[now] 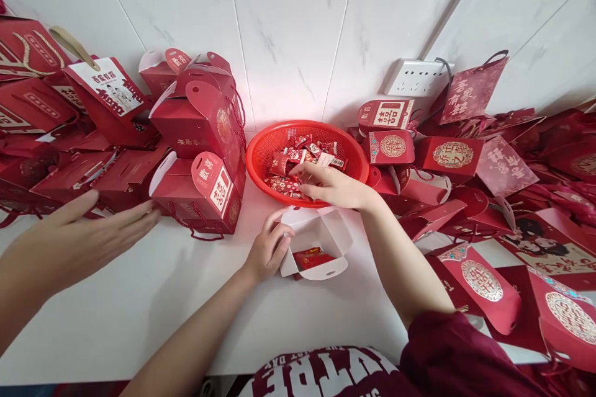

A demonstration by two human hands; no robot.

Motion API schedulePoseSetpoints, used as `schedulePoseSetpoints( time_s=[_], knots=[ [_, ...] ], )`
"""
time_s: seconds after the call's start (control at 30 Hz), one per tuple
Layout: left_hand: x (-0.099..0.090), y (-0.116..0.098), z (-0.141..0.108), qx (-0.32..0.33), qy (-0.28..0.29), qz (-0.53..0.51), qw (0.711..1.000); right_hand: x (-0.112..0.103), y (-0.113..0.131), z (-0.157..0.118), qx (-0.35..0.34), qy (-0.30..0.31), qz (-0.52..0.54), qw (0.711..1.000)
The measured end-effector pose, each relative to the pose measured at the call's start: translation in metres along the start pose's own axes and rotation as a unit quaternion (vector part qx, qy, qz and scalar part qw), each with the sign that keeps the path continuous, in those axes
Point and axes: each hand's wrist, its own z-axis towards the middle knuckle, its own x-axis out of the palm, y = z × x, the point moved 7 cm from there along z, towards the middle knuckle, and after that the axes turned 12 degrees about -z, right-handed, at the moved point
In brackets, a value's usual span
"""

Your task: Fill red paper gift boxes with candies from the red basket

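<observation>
In the head view my left hand (269, 249) grips the left side flap of a small open gift box (321, 229), white inside, with a few red packets (313, 257) at its bottom. My right hand (329, 185) reaches into a red plastic basket (265, 136) just behind the box. Its thumb and forefinger are apart and touch the small wrapped sweets (282, 185) heaped there. I see no sweet lifted in that hand.
Another person's hand (93, 229) stretches in from the left beside red gift boxes (195, 192). More boxes (479, 279) and red bags (472, 90) crowd the right side. A power strip (414, 77) is on the tiled wall behind.
</observation>
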Motion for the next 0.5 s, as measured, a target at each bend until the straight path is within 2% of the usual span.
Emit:
schedulePoseSetpoints(
  time_s=[0.07, 0.1, 0.2, 0.27, 0.33, 0.43, 0.5],
  knots=[
    [0.0, 0.001, 0.001, 0.001, -0.003, -0.007, 1.0, -0.001, 0.021, -0.021, -0.078, 0.014, 0.086, 0.993],
    [0.0, 0.001, 0.002, 0.003, -0.004, -0.013, 1.0, 0.002, 0.028, -0.029, -0.102, 0.031, 0.095, 0.99],
    [-0.001, 0.0, 0.003, 0.012, -0.005, -0.028, 1.0, 0.01, 0.037, -0.044, -0.106, 0.039, 0.022, 0.993],
    [-0.002, -0.003, 0.004, 0.023, -0.007, -0.035, 0.999, 0.01, 0.035, -0.051, -0.079, -0.006, -0.034, 0.996],
    [-0.003, -0.004, 0.003, 0.035, -0.014, -0.042, 0.998, 0.007, 0.031, -0.063, -0.055, -0.068, -0.041, 0.995],
    [-0.007, -0.003, 0.0, 0.036, -0.049, -0.081, 0.995, 0.002, 0.02, -0.091, -0.025, -0.155, 0.015, 0.987],
    [-0.011, 0.003, -0.002, 0.012, -0.089, -0.132, 0.987, 0.007, 0.009, -0.11, -0.023, -0.177, 0.07, 0.981]
  ],
)
